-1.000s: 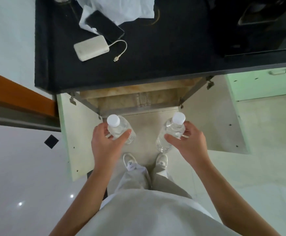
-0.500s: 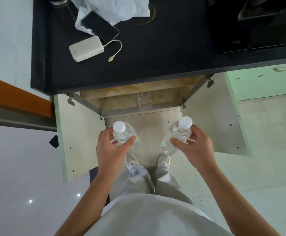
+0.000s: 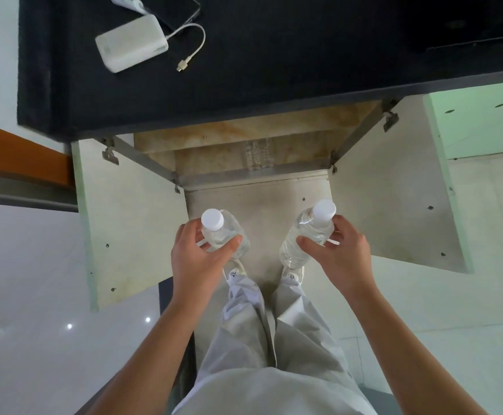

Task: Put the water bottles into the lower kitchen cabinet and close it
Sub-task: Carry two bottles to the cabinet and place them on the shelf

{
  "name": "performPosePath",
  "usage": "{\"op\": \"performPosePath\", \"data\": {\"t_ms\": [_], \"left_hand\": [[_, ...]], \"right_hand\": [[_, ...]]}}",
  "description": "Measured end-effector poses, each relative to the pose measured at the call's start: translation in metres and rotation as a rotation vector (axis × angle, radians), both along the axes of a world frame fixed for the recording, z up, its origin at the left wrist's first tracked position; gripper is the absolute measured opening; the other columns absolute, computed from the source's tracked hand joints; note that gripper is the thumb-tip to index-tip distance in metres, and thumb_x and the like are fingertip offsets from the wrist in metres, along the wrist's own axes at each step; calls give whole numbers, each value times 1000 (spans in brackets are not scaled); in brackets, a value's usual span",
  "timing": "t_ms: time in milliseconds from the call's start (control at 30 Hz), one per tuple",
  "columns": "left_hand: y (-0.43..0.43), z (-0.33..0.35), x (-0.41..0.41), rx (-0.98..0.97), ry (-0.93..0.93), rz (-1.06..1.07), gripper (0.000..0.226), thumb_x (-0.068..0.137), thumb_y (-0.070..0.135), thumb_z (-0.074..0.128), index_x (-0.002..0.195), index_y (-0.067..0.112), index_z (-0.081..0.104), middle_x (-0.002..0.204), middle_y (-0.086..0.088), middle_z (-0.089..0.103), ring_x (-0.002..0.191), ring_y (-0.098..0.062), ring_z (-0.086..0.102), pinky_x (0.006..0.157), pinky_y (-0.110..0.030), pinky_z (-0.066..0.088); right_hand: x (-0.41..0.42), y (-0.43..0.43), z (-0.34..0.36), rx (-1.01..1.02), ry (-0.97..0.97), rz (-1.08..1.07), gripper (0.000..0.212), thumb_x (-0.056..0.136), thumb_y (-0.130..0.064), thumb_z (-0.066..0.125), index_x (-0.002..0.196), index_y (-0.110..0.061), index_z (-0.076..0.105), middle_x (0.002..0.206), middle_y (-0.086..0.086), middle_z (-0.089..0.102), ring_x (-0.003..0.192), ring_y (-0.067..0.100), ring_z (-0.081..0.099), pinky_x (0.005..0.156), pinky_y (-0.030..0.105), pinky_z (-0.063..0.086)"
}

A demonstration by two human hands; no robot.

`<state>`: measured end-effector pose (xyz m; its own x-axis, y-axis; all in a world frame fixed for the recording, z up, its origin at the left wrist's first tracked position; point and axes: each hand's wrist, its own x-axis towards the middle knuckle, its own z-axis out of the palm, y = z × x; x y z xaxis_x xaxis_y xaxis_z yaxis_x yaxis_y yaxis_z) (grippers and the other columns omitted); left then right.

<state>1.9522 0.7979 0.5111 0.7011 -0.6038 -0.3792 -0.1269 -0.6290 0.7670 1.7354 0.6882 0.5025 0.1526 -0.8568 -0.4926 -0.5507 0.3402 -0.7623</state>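
Bottles first: our left hand (image 3: pixel 196 260) has its fingers wrapped round the left bottle (image 3: pixel 217 232) just below the white cap, and our right hand (image 3: pixel 341 256) grips the right bottle (image 3: pixel 311 227) the same way. We're holding both over our shoes, right in front of the lower cabinet (image 3: pixel 214 136). Its doors are wide open with another clear bottle (image 3: pixel 257 155) inside, and a white power bank (image 3: pixel 132 46) sits on the black counter (image 3: pixel 274 70).
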Motion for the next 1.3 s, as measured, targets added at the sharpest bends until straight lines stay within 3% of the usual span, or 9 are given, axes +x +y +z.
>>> {"op": "performPosePath", "data": {"t_ms": [300,400,533,733,867,967,1133,1200,1300], "left_hand": [[9,-100,20,89,-10,67,57,69,37,92,117,27,63,115,13,67,102,-3,67,84,-23,57],[4,-145,21,109,15,116,57,68,35,92,116,27,64,115,13,67,100,1,67,80,-15,53],[-7,-205,17,114,47,175,48,67,33,93,101,41,59,111,14,66,92,12,64,80,-17,51],[-26,-289,14,120,47,155,46,65,42,90,97,45,57,110,15,65,97,3,64,79,-17,49],[-35,-335,21,105,74,187,52,64,40,91,108,30,64,110,13,69,97,0,67,78,-15,51],[-40,-357,28,77,52,199,58,63,43,90,112,34,60,112,17,67,97,3,66,75,-8,50],[-57,-386,42,31,70,246,63,67,34,92,121,32,58,115,18,67,105,-6,68,86,-20,55],[-66,-395,49,15,61,226,67,67,36,91,126,27,60,119,14,69,108,-9,68,91,-27,57],[-90,-407,62,-20,68,229,66,64,37,91,123,30,61,117,13,70,106,-9,69,94,-36,58]], "right_hand": [[26,-2,-113,73,-2,-60,35,70,-29,88,100,-29,70,88,-20,75,84,0,72,84,40,61],[33,-2,-151,94,6,-80,36,70,-29,88,101,-32,69,88,-24,74,84,-2,71,80,31,58],[41,-6,-200,105,30,-81,33,72,-26,87,98,-33,68,87,-22,74,82,-7,69,70,13,50],[61,-21,-283,102,45,-97,34,72,-31,87,100,-32,67,90,-22,72,82,-13,65,63,-1,42],[78,-34,-331,72,49,-122,32,72,-32,87,99,-30,69,90,-21,73,84,-9,67,66,1,44],[86,-38,-359,44,32,-140,33,73,-29,87,101,-29,68,92,-20,73,83,-12,66,66,0,43],[103,-49,-396,26,9,-107,39,73,-34,86,108,-29,70,94,-19,74,85,-9,67,71,6,50],[113,-68,-406,-17,9,-29,40,70,-39,87,106,-33,68,94,-22,73,87,-4,69,80,19,55],[130,-110,-414,-114,-23,85,47,66,-42,88,104,-45,61,93,-31,68,90,-5,68,83,21,53]]}}
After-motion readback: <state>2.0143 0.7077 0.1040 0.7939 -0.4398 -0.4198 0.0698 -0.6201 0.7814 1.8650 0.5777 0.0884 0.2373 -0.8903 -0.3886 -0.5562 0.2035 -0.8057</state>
